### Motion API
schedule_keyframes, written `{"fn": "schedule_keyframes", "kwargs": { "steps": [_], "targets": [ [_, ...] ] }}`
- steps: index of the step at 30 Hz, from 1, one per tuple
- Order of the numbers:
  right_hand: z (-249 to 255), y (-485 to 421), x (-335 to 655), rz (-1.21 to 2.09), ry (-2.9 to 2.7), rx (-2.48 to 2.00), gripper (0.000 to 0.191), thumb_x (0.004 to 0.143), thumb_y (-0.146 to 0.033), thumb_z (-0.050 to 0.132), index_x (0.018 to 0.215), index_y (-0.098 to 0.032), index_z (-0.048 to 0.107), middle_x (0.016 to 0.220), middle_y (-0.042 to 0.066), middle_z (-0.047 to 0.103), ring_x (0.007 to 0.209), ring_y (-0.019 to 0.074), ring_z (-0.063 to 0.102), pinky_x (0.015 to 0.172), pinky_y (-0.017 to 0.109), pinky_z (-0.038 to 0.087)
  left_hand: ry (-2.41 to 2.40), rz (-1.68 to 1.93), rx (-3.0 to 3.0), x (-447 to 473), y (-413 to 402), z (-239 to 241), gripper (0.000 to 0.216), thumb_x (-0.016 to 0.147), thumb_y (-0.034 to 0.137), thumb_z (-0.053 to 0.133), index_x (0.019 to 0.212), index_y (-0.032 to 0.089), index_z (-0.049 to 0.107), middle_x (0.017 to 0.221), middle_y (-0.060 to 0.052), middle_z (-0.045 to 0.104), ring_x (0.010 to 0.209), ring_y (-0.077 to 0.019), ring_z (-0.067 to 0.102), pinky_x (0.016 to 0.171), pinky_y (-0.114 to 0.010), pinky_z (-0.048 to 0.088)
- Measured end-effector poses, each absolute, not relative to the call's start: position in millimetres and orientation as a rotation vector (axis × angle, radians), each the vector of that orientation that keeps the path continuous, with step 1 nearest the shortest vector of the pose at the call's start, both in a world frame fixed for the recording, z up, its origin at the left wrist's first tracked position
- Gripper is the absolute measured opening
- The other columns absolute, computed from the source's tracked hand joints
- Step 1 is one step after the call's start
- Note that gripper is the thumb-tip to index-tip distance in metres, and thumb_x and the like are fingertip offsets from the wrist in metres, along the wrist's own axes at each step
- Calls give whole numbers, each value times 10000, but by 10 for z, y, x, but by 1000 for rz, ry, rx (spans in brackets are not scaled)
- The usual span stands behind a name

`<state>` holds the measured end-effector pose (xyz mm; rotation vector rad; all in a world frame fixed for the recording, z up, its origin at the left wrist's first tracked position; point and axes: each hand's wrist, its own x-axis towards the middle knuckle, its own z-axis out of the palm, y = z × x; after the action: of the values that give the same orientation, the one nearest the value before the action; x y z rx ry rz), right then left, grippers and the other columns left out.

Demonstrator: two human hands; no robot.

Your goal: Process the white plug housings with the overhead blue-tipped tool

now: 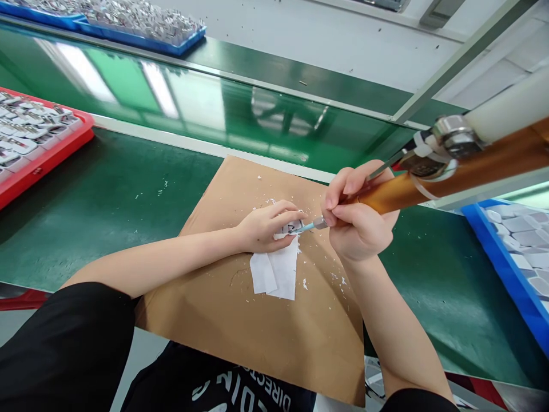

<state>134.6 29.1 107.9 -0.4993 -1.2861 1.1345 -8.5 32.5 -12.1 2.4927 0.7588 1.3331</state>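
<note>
My left hand [266, 229] rests on a cardboard sheet with its fingers closed around a small white part [292, 226] that has a dark mark or opening. Most of that part is hidden by the fingers. In my right hand [359, 214] is a long amber-bodied tool [484, 171] with a metal collar and a thin pale-blue tip [305, 227]. Its tip meets the white part, or lies very close to it. Beneath the left hand lie white paper pieces [283, 269], overlapping each other.
White scraps litter the cardboard [249, 337] on the green bench [433, 286]. A red tray [51, 163] of white and metal parts stands left, a blue tray [501, 257] of white pieces right. Blue trays [146, 40] of metal parts sit on the back ledge. A metal post [463, 57] rises behind.
</note>
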Motion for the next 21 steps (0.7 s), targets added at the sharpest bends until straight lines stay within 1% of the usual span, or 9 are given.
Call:
{"fn": "schedule_keyframes", "kwargs": {
  "steps": [2, 7, 11, 17, 21],
  "targets": [
    [1072, 306, 1355, 1130, -1284, -498, 224, 516, -3, 484, 630, -193, 521, 523, -34, 514, 392, 60, 392, 309, 192, 252, 771, 1320, 2478, -88, 318, -107, 372, 842, 207, 544, 1202, 205, 451, 1075, -92, 621, 976, -192, 629, 745, -292, 549],
    [1061, 336, 1373, 1121, -1284, -503, 222, 508, -9, 480, 625, -192, 521, 518, -33, 520, 377, 58, 384, 300, 190, 248, 834, 1320, 2415, -87, 301, -95, 327, 797, 197, 548, 1106, 205, 441, 987, -65, 620, 830, -168, 616, 683, -283, 513],
    [1063, 343, 1381, 1118, -1273, -510, 229, 502, -9, 485, 625, -195, 535, 511, -36, 529, 370, 60, 387, 294, 194, 237, 811, 1351, 2395, -83, 303, -107, 324, 799, 194, 549, 1104, 199, 438, 982, -65, 616, 829, -167, 611, 678, -280, 506],
    [1070, 347, 1369, 1107, -1280, -521, 209, 485, -18, 481, 569, -206, 446, 487, -54, 498, 363, 61, 355, 288, 203, 247, 808, 1354, 2398, -86, 308, -108, 303, 816, 215, 552, 1099, 197, 445, 978, -63, 617, 839, -168, 620, 709, -291, 518],
    [1068, 347, 1365, 1111, -1272, -495, 222, 483, 1, 477, 570, -200, 442, 486, -53, 493, 380, 63, 363, 292, 200, 244, 806, 1349, 2395, -86, 305, -96, 288, 810, 204, 554, 1082, 201, 457, 974, -60, 619, 846, -168, 622, 725, -291, 521]
  ]
}}
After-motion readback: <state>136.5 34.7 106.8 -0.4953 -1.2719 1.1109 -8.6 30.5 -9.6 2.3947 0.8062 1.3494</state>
